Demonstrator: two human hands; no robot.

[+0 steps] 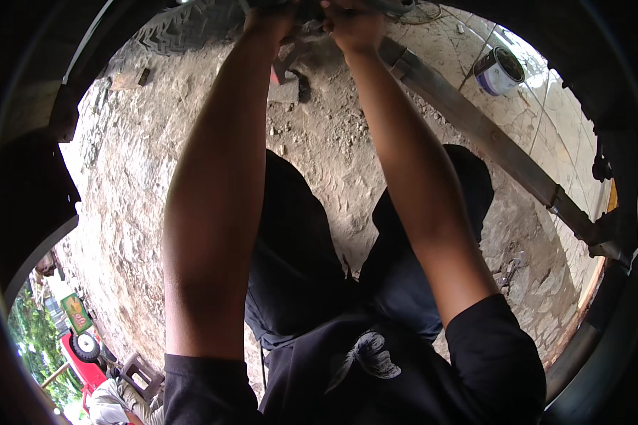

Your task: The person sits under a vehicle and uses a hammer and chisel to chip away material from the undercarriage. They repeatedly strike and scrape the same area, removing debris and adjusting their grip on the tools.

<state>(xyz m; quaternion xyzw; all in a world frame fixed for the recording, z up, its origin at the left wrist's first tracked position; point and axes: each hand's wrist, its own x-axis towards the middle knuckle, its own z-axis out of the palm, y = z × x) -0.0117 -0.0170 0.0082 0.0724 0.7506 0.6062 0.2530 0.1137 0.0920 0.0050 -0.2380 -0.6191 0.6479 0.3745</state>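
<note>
Apparently, the dark part point(309, 13) lies between the left grip point(271, 23) and right grip point(354, 27), near the far edge of the visible dirt ground point(312, 145), right of the tyre point(184, 28). Shadow hides the fingers; I cannot tell whether either is clamped on it. Probably metal: heavy, stiff, perhaps greasy, best held from both sides.

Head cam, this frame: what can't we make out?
All in the head view:
Left hand and right hand: grip and anything held, lost in shadow and cropping at the top edge.
Tire: upper part, cut off by the top edge.
Can: contents, hidden by its dark interior.
Background person: lower-left, cut off by the bottom edge.
</note>
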